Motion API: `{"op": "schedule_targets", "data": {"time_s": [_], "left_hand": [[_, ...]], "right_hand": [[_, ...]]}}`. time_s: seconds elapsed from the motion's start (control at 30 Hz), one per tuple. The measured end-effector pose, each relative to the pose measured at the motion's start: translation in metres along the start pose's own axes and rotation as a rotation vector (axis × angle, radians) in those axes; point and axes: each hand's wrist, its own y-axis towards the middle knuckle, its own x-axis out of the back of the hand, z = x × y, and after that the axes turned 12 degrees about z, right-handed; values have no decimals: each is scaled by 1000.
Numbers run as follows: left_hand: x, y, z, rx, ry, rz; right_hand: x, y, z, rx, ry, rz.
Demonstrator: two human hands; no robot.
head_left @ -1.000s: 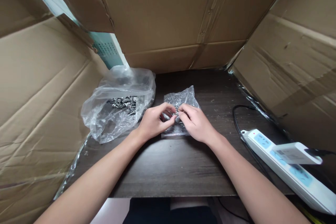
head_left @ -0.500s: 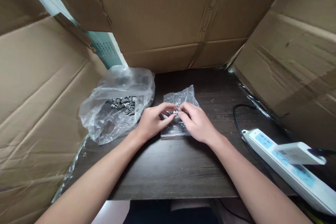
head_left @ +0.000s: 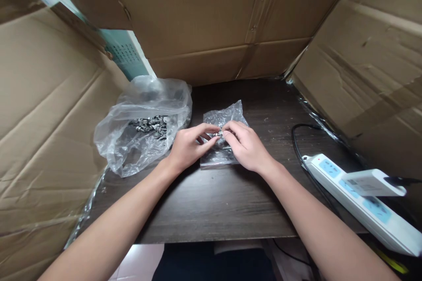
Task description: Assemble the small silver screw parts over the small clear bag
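Note:
Between the fingertips of both hands is a small metal screw (head_left: 218, 134), held over a flat clear plastic bag (head_left: 216, 159). My left hand (head_left: 189, 142) pinches one end of it, and my right hand (head_left: 242, 142) pinches the other end. Another metal screw (head_left: 227, 148) lies on the small bag beside my right fingers. To the left, a large open clear bag (head_left: 115, 134) holds a pile of metal screws (head_left: 153, 126). The finer shape of the held piece is too small to tell.
On the right of the dark table (head_left: 217, 210) lies a white power strip (head_left: 356, 197) with a white plug-in adapter (head_left: 374, 182) and a black cable (head_left: 296, 142). Cardboard walls (head_left: 204, 17) stand at the back, left and right.
The whole view has shifted slightly, so everything appears a little higher. Both hands keep their pinch on the small piece, and more of the screw on the small bag shows.

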Motion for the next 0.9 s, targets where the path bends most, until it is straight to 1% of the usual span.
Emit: {"op": "schedule_targets", "data": {"time_s": [0.13,0.23,0.3,0.4,0.47,0.67,0.77,0.9], "left_hand": [[1,0,-2,-22,15,12],[1,0,-3,-28,13,21],[1,0,-3,-24,8,7],[1,0,-2,-21,19,-18],[1,0,0,-33,41,-18],[-1,-1,1,-93,62,-3],[-2,-2,1,-96,46,4],[-2,-2,2,-114,50,-1]], "right_hand": [[1,1,0,14,8,20],[0,2,0,-10,-16,43],[0,2,0,-26,-19,30],[-1,2,0,-18,54,0],[-2,2,0,-12,99,5],[-3,4,-3,-33,15,17],[-3,4,-4,-57,22,22],[-3,4,-3,-45,39,25]]}}
